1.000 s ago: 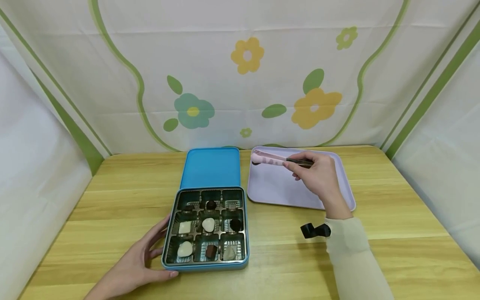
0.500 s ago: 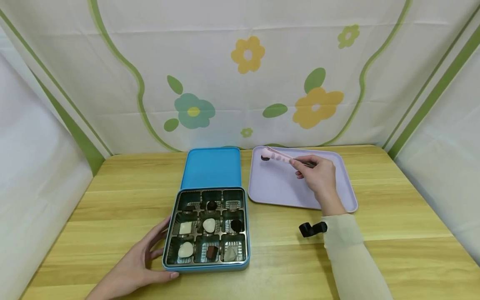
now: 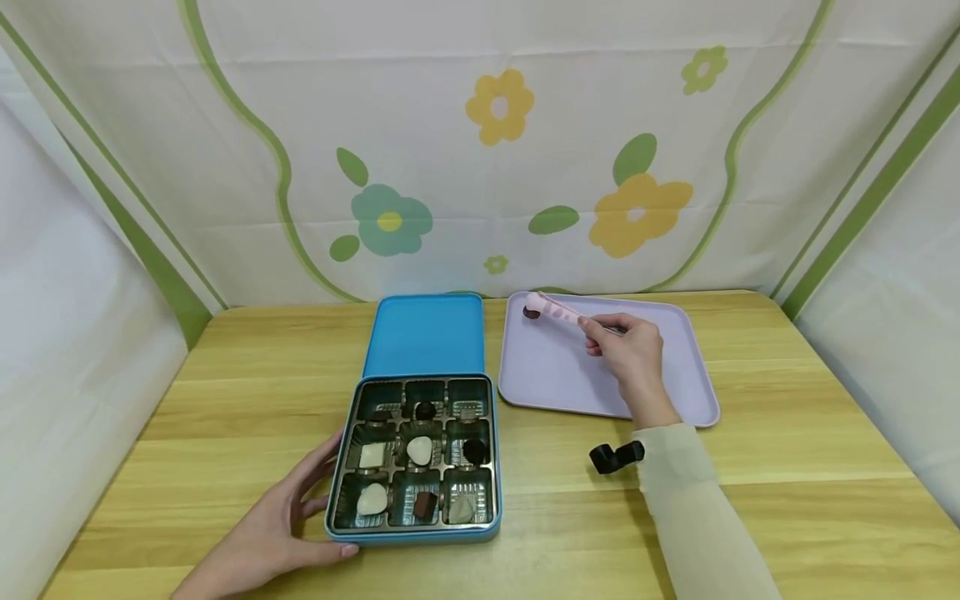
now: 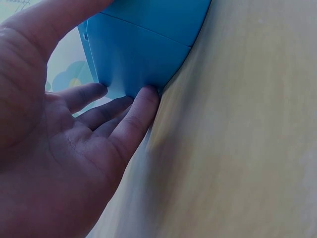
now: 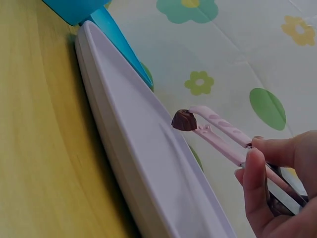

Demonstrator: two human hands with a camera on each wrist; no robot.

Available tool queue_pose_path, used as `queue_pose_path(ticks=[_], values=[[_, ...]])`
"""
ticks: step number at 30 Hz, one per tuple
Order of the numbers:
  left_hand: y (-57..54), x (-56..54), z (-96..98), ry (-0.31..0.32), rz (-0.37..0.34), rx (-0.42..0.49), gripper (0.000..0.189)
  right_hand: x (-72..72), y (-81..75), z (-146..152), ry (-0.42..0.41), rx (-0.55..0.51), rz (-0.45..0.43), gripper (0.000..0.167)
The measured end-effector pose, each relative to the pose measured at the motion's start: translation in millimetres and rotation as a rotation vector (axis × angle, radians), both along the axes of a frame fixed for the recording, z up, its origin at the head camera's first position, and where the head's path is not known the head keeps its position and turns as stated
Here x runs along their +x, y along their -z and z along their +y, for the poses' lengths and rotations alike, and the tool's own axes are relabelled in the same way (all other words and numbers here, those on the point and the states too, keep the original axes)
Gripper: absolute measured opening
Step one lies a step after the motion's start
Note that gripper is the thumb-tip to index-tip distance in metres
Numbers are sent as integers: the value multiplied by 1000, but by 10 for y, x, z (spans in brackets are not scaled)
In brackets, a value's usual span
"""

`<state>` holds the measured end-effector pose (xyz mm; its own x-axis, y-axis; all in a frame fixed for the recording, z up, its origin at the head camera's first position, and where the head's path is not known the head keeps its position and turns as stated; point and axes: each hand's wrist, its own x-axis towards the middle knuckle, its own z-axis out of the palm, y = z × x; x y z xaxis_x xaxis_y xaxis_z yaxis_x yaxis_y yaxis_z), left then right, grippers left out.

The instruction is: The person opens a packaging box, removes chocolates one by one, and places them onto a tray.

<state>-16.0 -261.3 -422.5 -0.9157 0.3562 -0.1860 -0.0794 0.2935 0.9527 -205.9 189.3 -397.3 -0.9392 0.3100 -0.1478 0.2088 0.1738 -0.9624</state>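
Note:
My right hand [image 3: 636,342] grips a pair of pink-tipped tongs [image 3: 555,309] between thumb and fingers. Pinched at the tongs' tips is a dark brown ridged chocolate [image 5: 184,120], over the far left part of a lilac tray [image 3: 555,392]. My left hand [image 3: 262,529] rests at the near left corner of a blue tin [image 3: 420,537], fingertips touching its left side and thumb along the front. Inside the tin, a nine-part insert bears white chocolates [image 3: 418,451], a brown chocolate [image 3: 425,504] and dark ones [image 3: 474,452]. The far right compartment [image 3: 468,398] shows no chocolate.
A blue lid [image 3: 427,333] lies behind the tin, left of the tray. A black strap-like piece [image 3: 617,457] sticks out beside the right sleeve. White cloth with printed flowers [image 3: 499,107] hangs behind the wooden table [image 3: 247,375] and along both sides.
The tongs' tips have shifted slightly right over the tray with the chocolate, which now shows more plainly. My right forearm has swung a little left. My left hand stays at the tin.

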Motion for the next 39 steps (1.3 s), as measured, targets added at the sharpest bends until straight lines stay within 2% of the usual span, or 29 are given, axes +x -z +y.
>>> queue_pose_path(ticks=[11, 23, 39], values=[[-18, 0, 0, 0, -1, -3, 120, -21, 35, -36, 22, 4, -42, 36], [0, 12, -12, 11, 34, 8, 120, -3, 42, -23, 27, 12, -78, 37], [-5, 12, -22, 5, 7, -1, 120, 4, 68, -38, 20, 45, -61, 37]])
